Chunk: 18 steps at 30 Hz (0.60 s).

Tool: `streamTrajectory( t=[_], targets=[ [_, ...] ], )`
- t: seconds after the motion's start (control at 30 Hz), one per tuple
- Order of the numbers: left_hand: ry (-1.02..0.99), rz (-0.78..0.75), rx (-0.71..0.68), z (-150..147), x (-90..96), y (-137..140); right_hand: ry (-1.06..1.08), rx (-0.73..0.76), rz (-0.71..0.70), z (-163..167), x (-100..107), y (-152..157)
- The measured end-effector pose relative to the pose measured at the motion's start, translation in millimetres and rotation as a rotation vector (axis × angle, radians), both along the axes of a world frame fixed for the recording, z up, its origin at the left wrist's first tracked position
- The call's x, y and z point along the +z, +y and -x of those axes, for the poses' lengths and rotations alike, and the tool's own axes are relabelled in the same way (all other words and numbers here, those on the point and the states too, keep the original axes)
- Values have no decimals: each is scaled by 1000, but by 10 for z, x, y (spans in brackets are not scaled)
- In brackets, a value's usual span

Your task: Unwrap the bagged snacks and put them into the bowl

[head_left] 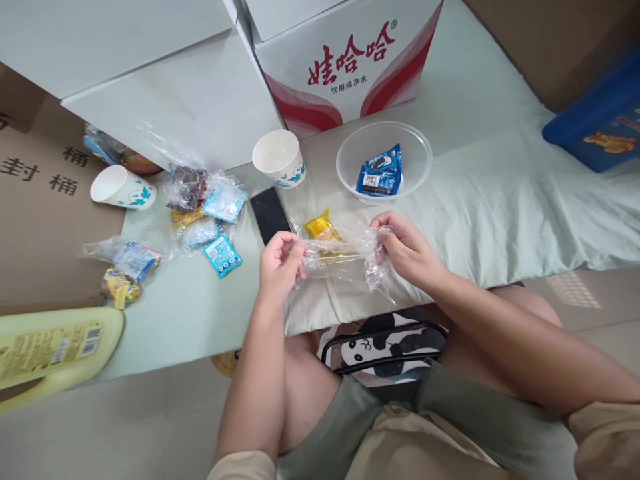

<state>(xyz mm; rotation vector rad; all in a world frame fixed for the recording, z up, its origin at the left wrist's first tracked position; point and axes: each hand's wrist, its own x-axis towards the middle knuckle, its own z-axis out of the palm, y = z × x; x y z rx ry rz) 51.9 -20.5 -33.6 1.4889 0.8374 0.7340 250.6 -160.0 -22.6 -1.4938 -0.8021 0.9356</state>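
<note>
Stretched film: the clear plastic bag (377,267) spans the gap between your two hands, above the near edge of the pale green cloth (475,227); a hard pull could split it, since it looks thin.
Yellow packet: the yellow packet (320,227) shows behind and through the film; whether it sits inside the bag or lies beneath it, you cannot tell from here. If inside, a sudden tear could fling it out; if beneath, dragging film could shift it.
Near edge: the cloth ends just on your side of the bag, so anything slipping towards you could drop to your lap or the floor.
Phone side: your left hand (278,270) is right by the lower end of the phone (267,208); a leftward jerk could knock it, and the paper cup (280,160) beyond might tip if the phone slid into it.
Bowl side: the clear bowl (345,170) is near your right hand (407,250); a careless upward swing could bump it.
Left pose: forearm rising from below, thumb and curled fingers pinched together on the bag's left end.
Right pose: forearm slanting in from the lower right, thumb and forefinger clamped on the bag's bunched right end.
</note>
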Motion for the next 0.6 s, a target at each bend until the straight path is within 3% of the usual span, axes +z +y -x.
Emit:
streamTrajectory(
  t=[0.13, 0.43, 0.6],
  targets=[
    [-10, 24, 4, -1, 30, -1, -34, -31, 27, -14, 16, -7],
    [-76, 98, 77, -9, 33, 33, 26, 179, -80, -105, -50, -49],
    [-87, 127, 101, -18, 62, 28, 1, 172, -79, -72, -25, -29]
  ],
)
